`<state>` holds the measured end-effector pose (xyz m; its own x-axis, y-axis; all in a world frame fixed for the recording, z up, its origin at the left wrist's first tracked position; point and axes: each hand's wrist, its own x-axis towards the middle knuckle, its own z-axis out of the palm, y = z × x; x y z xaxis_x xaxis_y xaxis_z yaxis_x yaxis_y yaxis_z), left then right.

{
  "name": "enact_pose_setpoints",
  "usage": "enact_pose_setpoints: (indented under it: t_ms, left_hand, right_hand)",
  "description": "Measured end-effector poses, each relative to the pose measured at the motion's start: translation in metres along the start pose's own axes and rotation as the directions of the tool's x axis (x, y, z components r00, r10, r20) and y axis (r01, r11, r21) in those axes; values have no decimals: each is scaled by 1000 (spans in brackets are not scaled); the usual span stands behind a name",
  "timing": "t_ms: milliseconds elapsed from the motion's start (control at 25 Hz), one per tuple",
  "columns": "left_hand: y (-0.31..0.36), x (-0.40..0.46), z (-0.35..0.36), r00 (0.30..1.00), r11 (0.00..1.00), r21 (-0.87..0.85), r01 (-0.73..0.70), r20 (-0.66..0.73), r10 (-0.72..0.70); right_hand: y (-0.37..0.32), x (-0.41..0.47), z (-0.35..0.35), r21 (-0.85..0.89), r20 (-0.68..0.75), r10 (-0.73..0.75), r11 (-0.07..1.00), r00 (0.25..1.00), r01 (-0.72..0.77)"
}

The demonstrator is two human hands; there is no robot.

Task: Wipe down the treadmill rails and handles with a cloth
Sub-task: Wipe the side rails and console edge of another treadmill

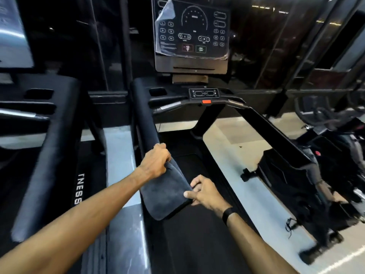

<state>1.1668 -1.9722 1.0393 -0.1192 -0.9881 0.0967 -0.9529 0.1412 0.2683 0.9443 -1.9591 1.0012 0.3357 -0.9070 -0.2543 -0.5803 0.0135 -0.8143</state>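
Note:
A dark grey cloth [165,192] is draped over the near end of the treadmill's left rail [144,117], a padded black bar running away from me. My left hand [156,162] grips the cloth's far edge on top of the rail. My right hand [204,191] pinches the cloth's right side with thumb and fingers; a black band sits on that wrist. The right rail [274,135] runs along the other side, untouched. The front handles [197,103] with a red stop button lie below the console [192,34].
The black running belt [189,234] lies between the rails. A second treadmill [49,147] stands close on the left. Black gym equipment [316,175] crowds the pale floor at the right. Loose plastic film hangs off the console's corner.

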Motion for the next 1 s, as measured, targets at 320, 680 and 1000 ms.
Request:
enact_pose_setpoints:
  t_ms: [320, 680, 1000]
  left_hand:
    - [23, 48, 17, 993, 978, 183, 103, -79, -90]
    - [7, 49, 115, 784, 916, -279, 287, -480, -393]
    - [-6, 3, 127, -46, 290, -780, 554, -377, -925]
  right_hand:
    - [0, 48, -24, -46, 314, -196, 974, 929, 221]
    - [-19, 154, -60, -287, 476, -447, 735, 757, 614]
    - [-31, 176, 8, -117, 711, -700, -21, 68, 993]
